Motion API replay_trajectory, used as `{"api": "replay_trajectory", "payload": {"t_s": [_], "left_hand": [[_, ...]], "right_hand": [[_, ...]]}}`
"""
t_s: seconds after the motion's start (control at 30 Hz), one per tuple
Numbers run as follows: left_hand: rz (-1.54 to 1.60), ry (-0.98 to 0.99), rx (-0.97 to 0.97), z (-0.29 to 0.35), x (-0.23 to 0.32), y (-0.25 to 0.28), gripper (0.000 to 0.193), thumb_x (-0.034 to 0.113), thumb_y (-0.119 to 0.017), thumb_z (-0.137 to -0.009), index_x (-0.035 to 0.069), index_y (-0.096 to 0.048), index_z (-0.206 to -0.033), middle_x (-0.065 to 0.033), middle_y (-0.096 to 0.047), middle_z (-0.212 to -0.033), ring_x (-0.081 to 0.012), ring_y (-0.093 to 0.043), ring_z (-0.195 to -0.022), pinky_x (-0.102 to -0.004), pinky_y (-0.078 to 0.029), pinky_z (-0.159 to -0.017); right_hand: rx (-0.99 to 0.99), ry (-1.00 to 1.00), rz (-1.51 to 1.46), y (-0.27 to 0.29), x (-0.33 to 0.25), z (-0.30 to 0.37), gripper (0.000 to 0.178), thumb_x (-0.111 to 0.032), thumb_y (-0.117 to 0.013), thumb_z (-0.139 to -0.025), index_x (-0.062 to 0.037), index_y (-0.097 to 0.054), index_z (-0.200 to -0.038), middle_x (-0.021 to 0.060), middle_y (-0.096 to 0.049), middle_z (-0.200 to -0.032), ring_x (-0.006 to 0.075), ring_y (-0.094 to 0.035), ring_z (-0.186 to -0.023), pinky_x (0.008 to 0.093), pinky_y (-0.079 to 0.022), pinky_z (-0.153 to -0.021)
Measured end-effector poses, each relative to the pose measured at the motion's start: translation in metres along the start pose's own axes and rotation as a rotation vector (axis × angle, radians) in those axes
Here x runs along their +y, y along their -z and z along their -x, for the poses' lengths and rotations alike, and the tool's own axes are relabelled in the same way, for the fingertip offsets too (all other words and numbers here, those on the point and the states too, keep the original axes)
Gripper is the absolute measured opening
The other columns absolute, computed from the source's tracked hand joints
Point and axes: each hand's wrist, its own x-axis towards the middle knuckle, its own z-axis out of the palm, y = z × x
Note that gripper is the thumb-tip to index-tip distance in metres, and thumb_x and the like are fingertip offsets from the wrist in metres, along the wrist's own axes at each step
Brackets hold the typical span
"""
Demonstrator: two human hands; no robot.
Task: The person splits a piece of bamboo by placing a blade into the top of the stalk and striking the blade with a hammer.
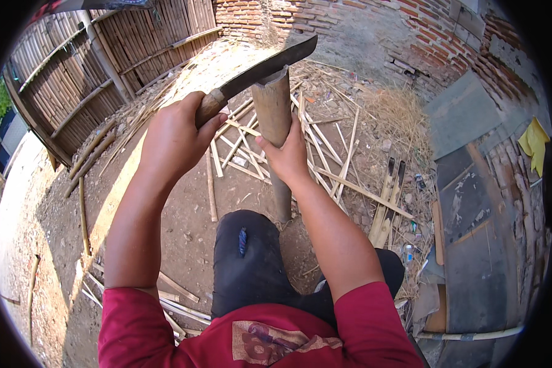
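Between our hands stands the post (272, 107), nearly upright, its foot on the dirt below our right hand; we judge it is planted there so the ground bears it while one hand keeps it steady. The machete (270, 66) reaches from our left hand across the post's top, above our right hand, which seems placed low to stay clear of the edge; whether the blade bites in or merely rests, we cannot tell. Our left hand (176, 129) is closed round the handle (211, 105), probably for control; our right hand (288, 150) wraps the post, thumb on the near face, most fingers hidden behind. Around us, the brick wall (423, 37) rises beyond both hands, the fence (67, 86) runs off past our left, and dark panels (472, 202) lean well to our right. Straw (392, 116) heaps beyond our right hand. Loose slats (343, 153) crisscross the ground behind and beside the post, likely the chief clutter underfoot, and our knee (245, 245) crowds its near side. A small bottle (409, 253) lies right of our right forearm.
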Motion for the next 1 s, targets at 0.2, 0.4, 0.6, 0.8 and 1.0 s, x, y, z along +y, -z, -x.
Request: {"api": "replay_trajectory", "payload": {"t_s": [0.2,0.4,0.6,0.8,1.0], "left_hand": [[-0.088,-0.036,-0.048,-0.002,-0.002,0.013,0.031,0.026,-0.076,-0.09,0.0,-0.063,-0.101,-0.0238,-0.069,-0.082,-0.0449,-0.068,-0.08,-0.0515,-0.052,-0.073],[-0.203,-0.017,-0.067,-0.008,0.004,0.009,0.02,0.014,-0.068,-0.09,0.0,-0.06,-0.102,-0.0257,-0.069,-0.085,-0.0469,-0.067,-0.083,-0.0554,-0.051,-0.075],[-0.23,-0.081,-0.048,-0.005,0.009,-0.003,0.028,0.015,-0.063,-0.097,0.001,-0.063,-0.121,-0.0277,-0.07,-0.094,-0.0465,-0.069,-0.09,-0.0504,-0.053,-0.076],[-0.282,-0.143,-0.049,-0.041,-0.085,-0.014,0.049,0.02,-0.06,-0.103,0.002,-0.051,-0.148,-0.0241,-0.072,-0.119,-0.0379,-0.07,-0.112,-0.0456,-0.055,-0.091],[-0.38,-0.076,-0.108,-0.07,-0.145,-0.031,0.052,0.031,-0.058,-0.105,0.004,-0.05,-0.149,-0.024,-0.071,-0.121,-0.038,-0.071,-0.112,-0.047,-0.055,-0.089]], "right_hand": [[0.007,0.014,-0.022,0.0,-0.002,-0.001,0.098,-0.032,-0.086,-0.082,-0.0008,-0.03,-0.155,0.029,-0.051,-0.143,0.0437,-0.053,-0.133,0.0512,-0.045,-0.109],[-0.033,-0.035,0.062,0.017,-0.006,0.0,0.105,-0.034,-0.088,-0.08,-0.0026,-0.024,-0.158,0.0283,-0.042,-0.151,0.0443,-0.046,-0.139,0.052,-0.042,-0.113],[-0.07,0.051,0.199,0.175,0.015,0.053,0.086,-0.03,-0.083,-0.086,-0.0045,-0.038,-0.154,0.025,-0.035,-0.156,0.0434,-0.038,-0.146,0.0496,-0.036,-0.119],[0.621,-0.712,0.442,0.429,0.216,0.292,0.052,-0.022,-0.079,-0.088,-0.0019,-0.06,-0.132,0.0235,-0.061,-0.134,0.0367,-0.063,-0.119,0.0458,-0.052,-0.1],[0.337,-1.372,0.72,0.398,0.302,0.594,0.041,-0.027,-0.079,-0.082,-0.0036,-0.068,-0.113,0.0263,-0.07,-0.115,0.0402,-0.068,-0.112,0.0478,-0.054,-0.093]]}}
